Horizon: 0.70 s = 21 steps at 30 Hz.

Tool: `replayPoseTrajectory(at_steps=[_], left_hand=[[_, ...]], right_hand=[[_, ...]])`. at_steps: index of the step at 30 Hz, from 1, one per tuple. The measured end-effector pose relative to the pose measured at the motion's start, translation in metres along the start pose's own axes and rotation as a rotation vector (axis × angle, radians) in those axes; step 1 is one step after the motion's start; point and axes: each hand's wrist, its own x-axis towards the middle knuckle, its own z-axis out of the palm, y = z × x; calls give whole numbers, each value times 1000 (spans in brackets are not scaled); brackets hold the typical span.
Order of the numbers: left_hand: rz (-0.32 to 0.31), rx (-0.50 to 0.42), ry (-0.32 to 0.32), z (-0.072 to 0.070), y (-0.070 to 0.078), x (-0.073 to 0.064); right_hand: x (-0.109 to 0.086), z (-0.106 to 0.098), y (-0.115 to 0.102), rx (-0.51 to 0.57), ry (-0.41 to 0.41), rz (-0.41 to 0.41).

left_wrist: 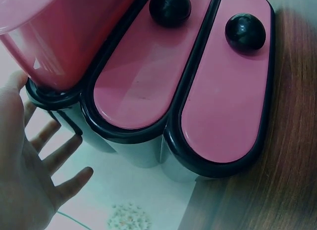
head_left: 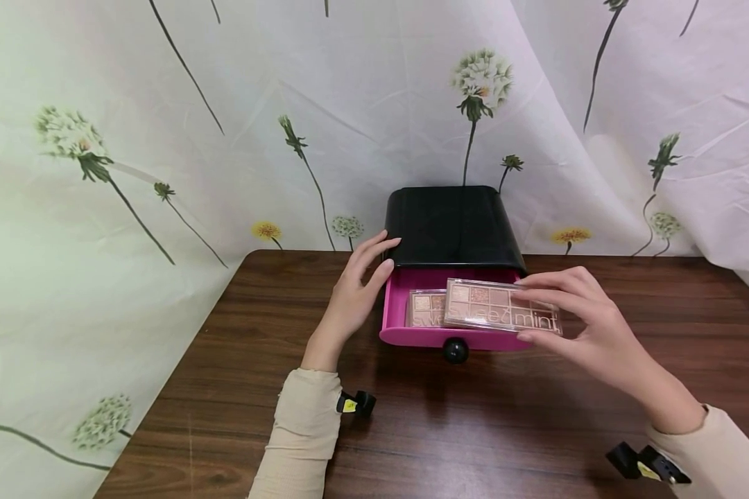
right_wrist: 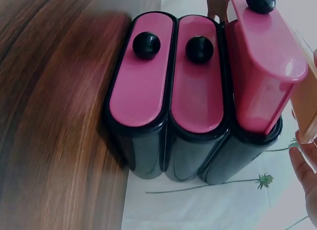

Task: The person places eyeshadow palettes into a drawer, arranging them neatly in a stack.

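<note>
In the head view, a black drawer cabinet [head_left: 452, 225] stands with its pink top drawer [head_left: 412, 337] pulled out. My right hand [head_left: 589, 326] pinches a clear-lidded eyeshadow palette [head_left: 489, 306] by its right end, thumb at the front edge and fingers on top. It is over the drawer and overlaps a second eyeshadow palette [head_left: 419, 310] inside. At the cabinet's left side is my left hand [head_left: 352, 298], fingertips at the top edge and thumb near the drawer opening. The left wrist view shows the left fingers [left_wrist: 64, 153] spread beside the cabinet.
Below the open drawer are two closed pink drawers, the middle drawer [right_wrist: 198, 91] and the bottom drawer [right_wrist: 141, 86], each with a round black knob. The cabinet stands on a dark wooden table [head_left: 449, 430] against a white dandelion-print cloth [head_left: 374, 83].
</note>
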Motion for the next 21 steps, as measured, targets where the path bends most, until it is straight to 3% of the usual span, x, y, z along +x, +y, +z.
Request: replayPoseTrajectory(at_steps=[7,14,21], left_hand=[[3,5,5,0,0,0],[1,3,4,0,1,0],[0,0,3,0,1,0]], right_hand=[[7,8,-2,-4,-21,19],[10,14,-5,-24,-82,111],[17,20,-11,-46,-98,144]])
